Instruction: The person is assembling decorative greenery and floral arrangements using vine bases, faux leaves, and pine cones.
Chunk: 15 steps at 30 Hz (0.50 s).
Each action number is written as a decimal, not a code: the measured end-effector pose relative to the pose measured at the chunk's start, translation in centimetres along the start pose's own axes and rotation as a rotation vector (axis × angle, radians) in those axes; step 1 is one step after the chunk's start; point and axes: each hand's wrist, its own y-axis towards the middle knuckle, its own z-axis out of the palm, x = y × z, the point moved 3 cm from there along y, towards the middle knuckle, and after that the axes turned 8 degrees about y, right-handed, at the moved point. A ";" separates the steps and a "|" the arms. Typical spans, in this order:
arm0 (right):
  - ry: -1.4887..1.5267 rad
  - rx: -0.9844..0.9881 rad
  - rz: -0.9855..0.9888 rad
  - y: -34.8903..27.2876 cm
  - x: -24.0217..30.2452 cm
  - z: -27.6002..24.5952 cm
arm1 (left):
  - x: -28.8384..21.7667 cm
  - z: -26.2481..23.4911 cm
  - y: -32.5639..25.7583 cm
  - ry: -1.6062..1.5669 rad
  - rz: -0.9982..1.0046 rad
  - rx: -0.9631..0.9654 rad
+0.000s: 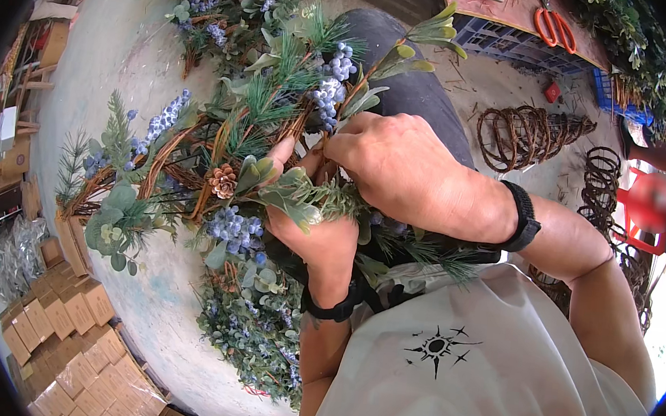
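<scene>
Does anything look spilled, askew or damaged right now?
Just untidiness: twig scraps lie strewn loose on the floor at upper right, near a cone-shaped vine coil on its side. The decorated vine frame shows no clear damage.

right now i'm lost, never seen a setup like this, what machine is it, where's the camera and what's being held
There is no machine here, just a person working with bare hands. The single picture comes from a wide, rounded camera worn on the head, looking down, so straight edges bend near the rim. The left hand and right hand hold a twig arrangement with greenery, blue berries and a pine cone; exactly which stem the fingertips pinch is hidden. At upper right, orange-handled scissors lie on a table. Twig coils lie on the floor, and cardboard boxes are stacked at lower left.
</scene>
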 end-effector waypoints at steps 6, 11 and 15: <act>0.162 0.016 0.007 1.4 -0.8 0.4 | -0.6 0.8 -0.6 -0.389 -0.243 0.001; 0.077 0.155 0.037 2.7 -0.2 -0.3 | -0.9 0.5 -0.6 -0.414 -0.292 0.057; 0.021 0.334 -0.055 4.0 -1.2 -0.8 | -0.7 0.9 -0.6 -0.327 -0.247 0.080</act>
